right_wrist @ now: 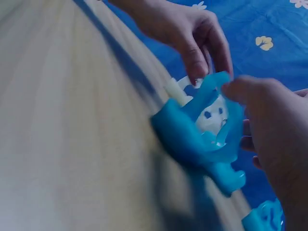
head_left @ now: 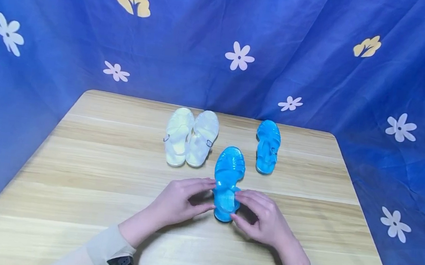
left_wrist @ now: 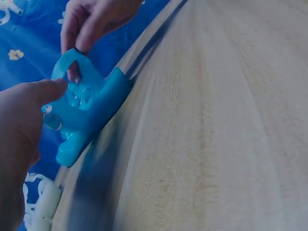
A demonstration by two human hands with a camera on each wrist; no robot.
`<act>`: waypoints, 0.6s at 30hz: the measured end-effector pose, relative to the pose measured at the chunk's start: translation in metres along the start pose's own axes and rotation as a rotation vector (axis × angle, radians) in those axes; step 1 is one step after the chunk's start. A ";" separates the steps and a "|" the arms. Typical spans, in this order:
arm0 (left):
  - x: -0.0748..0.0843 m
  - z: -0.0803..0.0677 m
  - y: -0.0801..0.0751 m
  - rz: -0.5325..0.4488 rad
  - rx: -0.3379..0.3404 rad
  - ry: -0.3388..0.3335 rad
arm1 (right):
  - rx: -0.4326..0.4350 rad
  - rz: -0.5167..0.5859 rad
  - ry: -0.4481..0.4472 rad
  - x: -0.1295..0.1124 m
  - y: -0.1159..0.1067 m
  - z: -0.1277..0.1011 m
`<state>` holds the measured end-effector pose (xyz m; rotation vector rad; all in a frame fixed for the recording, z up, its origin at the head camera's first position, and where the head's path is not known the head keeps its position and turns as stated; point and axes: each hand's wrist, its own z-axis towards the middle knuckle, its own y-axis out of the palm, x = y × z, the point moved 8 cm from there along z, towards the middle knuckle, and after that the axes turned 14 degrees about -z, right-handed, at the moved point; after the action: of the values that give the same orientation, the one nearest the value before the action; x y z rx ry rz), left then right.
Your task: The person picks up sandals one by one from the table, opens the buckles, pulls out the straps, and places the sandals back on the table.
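A translucent blue jelly sandal (head_left: 230, 164) sits at the middle of the table, its toe away from me. From its left side my left hand (head_left: 186, 199) holds the strap at the heel between thumb and fingers. Opposite it, my right hand (head_left: 264, 215) grips the strap's right side. The left wrist view shows the heel strap (left_wrist: 86, 65) raised above the sole, with the left thumb against it. In the right wrist view the right thumb lies on the strap (right_wrist: 236, 120), and its other fingers are partly hidden.
Behind and to the left, a pair of whitish sandals, the left one (head_left: 180, 122) and the right one (head_left: 206, 125), lie side by side. A second blue sandal (head_left: 268, 134) lies at the back right. Blue flowered cloth (head_left: 191, 39) surrounds the wooden table (head_left: 107, 173).
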<state>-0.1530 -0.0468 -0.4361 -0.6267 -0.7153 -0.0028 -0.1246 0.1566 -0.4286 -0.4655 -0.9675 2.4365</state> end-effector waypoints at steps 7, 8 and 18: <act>-0.034 -0.003 0.000 -0.171 0.048 -0.322 | -0.125 0.045 0.066 0.003 0.009 0.039; -0.038 -0.003 0.001 -0.184 0.049 -0.359 | -0.156 0.049 0.072 0.003 0.013 0.045; -0.050 0.004 0.015 -0.273 0.007 -0.487 | -0.478 0.066 0.093 0.004 0.049 0.071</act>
<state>-0.1900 -0.0423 -0.4723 -0.5221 -1.2681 -0.1023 -0.1760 0.0881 -0.4148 -0.7743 -1.5177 2.2041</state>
